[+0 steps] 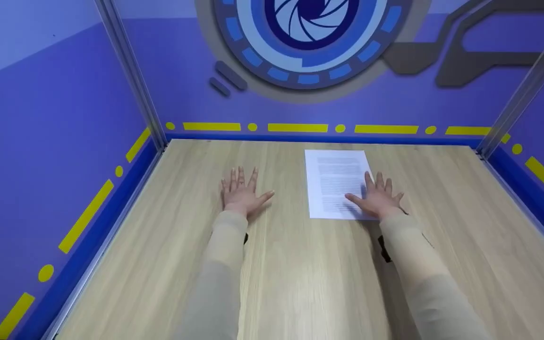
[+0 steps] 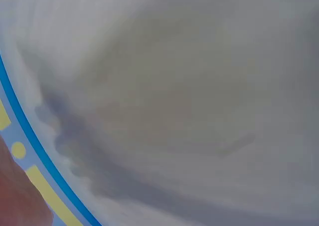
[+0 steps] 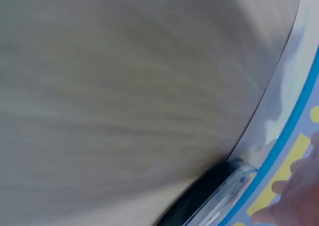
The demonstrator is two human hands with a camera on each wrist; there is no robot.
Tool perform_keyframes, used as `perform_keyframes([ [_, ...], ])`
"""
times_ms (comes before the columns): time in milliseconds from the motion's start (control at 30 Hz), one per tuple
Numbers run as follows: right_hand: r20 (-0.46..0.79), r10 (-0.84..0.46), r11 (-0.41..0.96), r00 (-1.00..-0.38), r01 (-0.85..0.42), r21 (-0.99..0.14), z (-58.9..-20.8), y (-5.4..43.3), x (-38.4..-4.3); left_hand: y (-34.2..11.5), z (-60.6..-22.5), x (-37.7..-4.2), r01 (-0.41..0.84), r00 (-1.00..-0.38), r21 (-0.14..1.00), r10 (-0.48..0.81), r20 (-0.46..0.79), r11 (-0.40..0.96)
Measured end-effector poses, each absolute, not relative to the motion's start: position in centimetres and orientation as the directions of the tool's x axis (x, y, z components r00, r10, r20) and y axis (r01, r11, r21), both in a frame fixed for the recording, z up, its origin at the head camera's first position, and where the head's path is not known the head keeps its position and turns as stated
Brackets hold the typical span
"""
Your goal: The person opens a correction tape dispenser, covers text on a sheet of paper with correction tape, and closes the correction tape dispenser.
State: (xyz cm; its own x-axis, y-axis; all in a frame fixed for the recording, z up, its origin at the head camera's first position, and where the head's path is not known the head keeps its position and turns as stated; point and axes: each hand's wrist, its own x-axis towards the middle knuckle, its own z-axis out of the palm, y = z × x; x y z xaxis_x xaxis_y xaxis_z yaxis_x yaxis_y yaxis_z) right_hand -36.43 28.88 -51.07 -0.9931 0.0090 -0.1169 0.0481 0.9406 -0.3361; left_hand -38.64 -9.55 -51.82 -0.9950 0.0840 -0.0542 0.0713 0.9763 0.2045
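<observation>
A printed sheet of paper [image 1: 333, 184] lies flat toward the back of the wooden table, its short edges facing front and back. Over its right edge is my right hand [image 1: 379, 197], fingers and thumb spread; whether it touches the sheet I cannot tell. Left of the paper, my left hand [image 1: 242, 194] is spread palm down at the table, holding nothing. The right wrist view shows part of the right hand [image 3: 299, 191] and the paper [image 3: 274, 101] at a slant. Only a blurred bit of the left hand [image 2: 22, 196] appears in the left wrist view.
The wooden table [image 1: 300, 274] is bounded by blue-purple panels [image 1: 173, 71] with yellow markings at the back and sides. Metal posts [image 1: 132, 71] stand at the back corners. A dark object with a clear edge [image 3: 219, 196] shows low in the right wrist view; its kind is unclear.
</observation>
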Motion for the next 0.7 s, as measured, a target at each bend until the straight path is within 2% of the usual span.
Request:
perform_keyframes([
  [367,-0.192,-0.013,0.955,-0.981,0.045,-0.292,-51.5,27.6,-36.3,-3.9,-50.9,-37.7,0.173,-0.976,0.323,0.207,-0.074,0.930],
  [700,-0.208,-0.062,0.972,-0.976,-0.012,-0.235,-51.4,26.3,-36.1,-1.2,-51.1,-37.3,0.215,-0.939,0.393,0.300,-0.170,0.894],
])
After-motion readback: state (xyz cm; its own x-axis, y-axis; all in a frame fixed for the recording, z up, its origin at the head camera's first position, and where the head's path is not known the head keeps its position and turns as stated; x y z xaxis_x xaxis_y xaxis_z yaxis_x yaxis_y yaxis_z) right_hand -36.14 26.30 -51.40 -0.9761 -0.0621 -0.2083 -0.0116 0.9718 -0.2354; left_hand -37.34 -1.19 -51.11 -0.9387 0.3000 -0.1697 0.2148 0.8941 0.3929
